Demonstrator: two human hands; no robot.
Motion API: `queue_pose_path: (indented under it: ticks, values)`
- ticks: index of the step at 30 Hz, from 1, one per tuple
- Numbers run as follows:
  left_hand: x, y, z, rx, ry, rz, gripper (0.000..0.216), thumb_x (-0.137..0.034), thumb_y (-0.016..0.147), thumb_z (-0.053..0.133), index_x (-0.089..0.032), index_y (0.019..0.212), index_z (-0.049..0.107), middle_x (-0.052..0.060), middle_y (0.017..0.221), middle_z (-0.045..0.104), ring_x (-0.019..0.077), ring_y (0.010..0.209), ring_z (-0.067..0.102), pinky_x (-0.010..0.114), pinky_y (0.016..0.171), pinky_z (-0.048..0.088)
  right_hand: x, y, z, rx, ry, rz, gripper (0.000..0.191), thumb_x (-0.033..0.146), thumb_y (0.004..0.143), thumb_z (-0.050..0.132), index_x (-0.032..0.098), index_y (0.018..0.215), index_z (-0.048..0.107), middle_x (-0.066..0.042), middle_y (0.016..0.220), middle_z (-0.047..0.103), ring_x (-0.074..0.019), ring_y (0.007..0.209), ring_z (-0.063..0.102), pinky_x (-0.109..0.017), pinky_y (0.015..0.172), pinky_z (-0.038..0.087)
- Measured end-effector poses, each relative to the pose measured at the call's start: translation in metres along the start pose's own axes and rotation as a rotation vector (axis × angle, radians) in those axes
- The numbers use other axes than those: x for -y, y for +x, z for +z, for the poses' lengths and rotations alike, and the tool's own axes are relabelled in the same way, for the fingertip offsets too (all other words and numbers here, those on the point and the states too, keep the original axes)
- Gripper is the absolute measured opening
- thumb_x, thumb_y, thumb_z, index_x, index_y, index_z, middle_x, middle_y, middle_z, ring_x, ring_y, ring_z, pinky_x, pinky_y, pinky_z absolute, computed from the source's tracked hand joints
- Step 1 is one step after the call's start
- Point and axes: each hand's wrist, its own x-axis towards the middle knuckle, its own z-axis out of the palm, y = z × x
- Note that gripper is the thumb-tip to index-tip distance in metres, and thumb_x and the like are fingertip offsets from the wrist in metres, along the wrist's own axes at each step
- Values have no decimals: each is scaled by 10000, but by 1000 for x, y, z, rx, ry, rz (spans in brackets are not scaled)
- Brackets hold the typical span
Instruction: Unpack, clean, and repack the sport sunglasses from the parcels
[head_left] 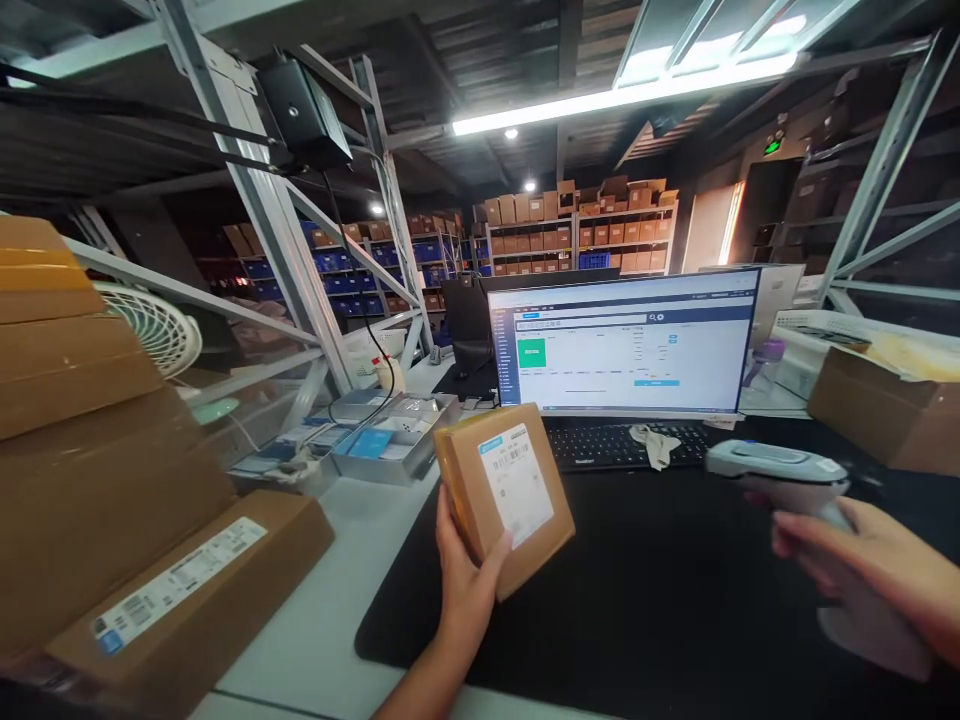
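Observation:
My left hand [466, 560] is closed around the lower left side of a small cardboard box [541, 470], holding it tilted above the black desk mat [637, 600]. A white shipping label [517, 485] with a barcode faces me on the box, and my thumb lies on its lower edge. At the right, my right hand [855, 550] grips a white and grey barcode scanner [780, 470] by its handle. The scanner's head points left, toward the box but well apart from it. The right hand is somewhat blurred.
Behind the mat stand a lit monitor [622, 350] and a black keyboard [600, 445] with a crumpled cloth [656, 446] on it. Large cartons [90, 480] are stacked at left, beside a grey tray [394, 440] of small items. Another carton [889, 405] sits at right.

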Motion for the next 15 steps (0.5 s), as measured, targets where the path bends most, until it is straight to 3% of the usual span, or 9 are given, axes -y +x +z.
queue_pose_path:
  ticks: [3, 8, 12, 15]
  values:
    - [0, -3, 1, 27, 29, 39, 1023, -465, 809, 722, -255, 1593, 99, 144, 1605, 281, 354, 1479, 306, 503, 1182, 339, 36, -16, 37, 201, 77, -45, 359, 543, 704, 666, 207, 830, 643, -47, 627, 644, -177, 513, 556, -310, 487, 461]
    - [2, -9, 2, 60, 93, 92, 1051, -473, 802, 735, -268, 1592, 73, 149, 1619, 232, 359, 1497, 252, 541, 1209, 268, 79, -34, 84, 459, 124, -156, 198, 377, 776, 616, 185, 817, 591, 18, 627, 591, -115, 480, 517, -240, 452, 395]
    - [3, -9, 2, 69, 99, 97, 1064, -467, 784, 747, -253, 1591, 88, 157, 1612, 240, 364, 1489, 266, 552, 1217, 243, 79, -34, 93, 504, 174, -207, 142, 311, 824, 576, 185, 763, 548, 43, 619, 553, -85, 474, 498, -207, 444, 371]
    - [2, -7, 2, 68, 68, 65, 1066, -457, 770, 753, -245, 1591, 107, 151, 1614, 248, 369, 1490, 267, 548, 1219, 241, 63, -32, 85, 433, 192, -179, 169, 330, 847, 572, 182, 770, 543, 42, 610, 554, -84, 472, 504, -205, 447, 384]
